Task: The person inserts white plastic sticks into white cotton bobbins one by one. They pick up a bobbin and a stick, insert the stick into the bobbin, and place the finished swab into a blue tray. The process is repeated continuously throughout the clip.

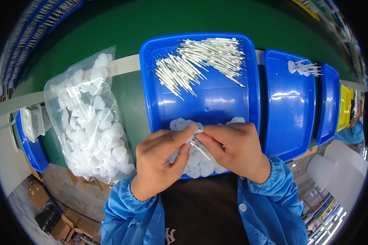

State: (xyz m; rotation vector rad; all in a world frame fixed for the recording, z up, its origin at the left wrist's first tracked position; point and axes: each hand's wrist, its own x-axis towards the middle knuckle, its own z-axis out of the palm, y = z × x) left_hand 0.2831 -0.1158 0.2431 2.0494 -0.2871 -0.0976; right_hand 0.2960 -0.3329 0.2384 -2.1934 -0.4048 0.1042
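White sticks (210,55), thin and straight, lie in loose heaps at the far end of the big blue tray (184,107); many of them have a fine, darker tip, but the material of this tip I cannot tell. At the near end of the same tray, under the hands, there is a pile of plastic pieces (200,168), whitish, half clear, with rounded lobes like a flower. The left hand (157,159) has its thumb and first finger brought together on one pale piece (189,138), of which only a part is visible. The right hand (237,149) is just beside it, the thumb and first finger pinched on thin material, and a few held sticks (202,151) point down between the two hands, above the pile. The other fingers of both hands are curled, and what is inside them I cannot tell. On the left stands a clear, shiny, wrinkled bag (90,122), filled with many similar whitish rounded pieces. On the right, a second blue tray (289,118) contains a small group of sticks with whitish pieces at one end (304,67), near its far edge. Further right are a narrower-looking blue tray (328,108) and a yellow tray (345,107), both with smooth surfaces.
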